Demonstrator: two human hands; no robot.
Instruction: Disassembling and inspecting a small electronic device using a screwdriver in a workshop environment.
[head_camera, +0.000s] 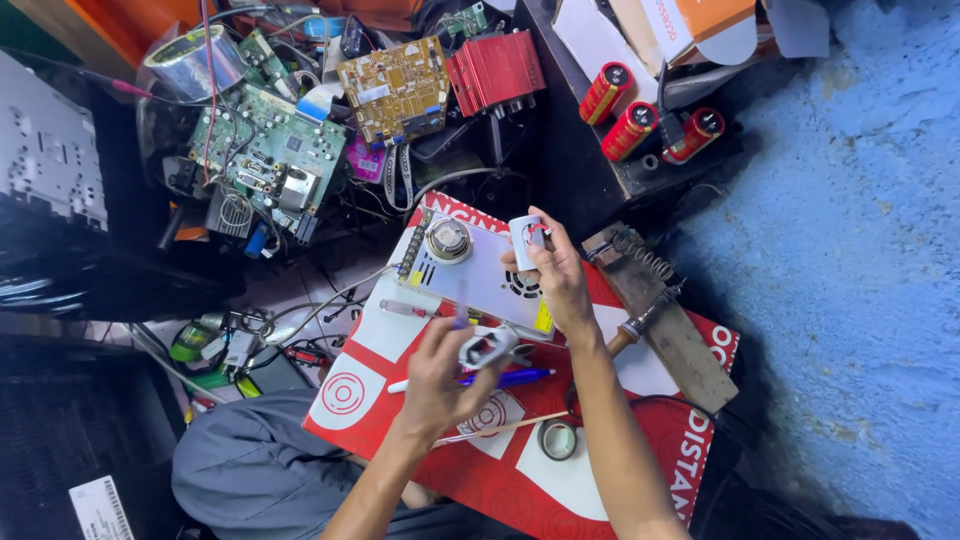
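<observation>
Left hand (440, 375) grip clamps a small white part (487, 349); right hand (555, 275) grip pinches a white casing (524, 240).

My left hand (440, 380) grips a small glossy white plastic shell (487, 349) w/ dark openings; right hand (556, 275) pinches a smooth white plastic part (525, 240), matt. Under them: perforated sheet-metal box (480, 278), pale, dull sheen. Board (600, 480) beneath looks like printed card, red/white, slightly glossy. Pen (510, 378): shiny blue plastic. Tape roll (557, 440): dark, glossy. Soldering stand (665, 320): rough worn wood w/ wire spring. Wall (850, 250): rough blue plaster. Capacitors (630, 130): glossy red sleeves.
</observation>
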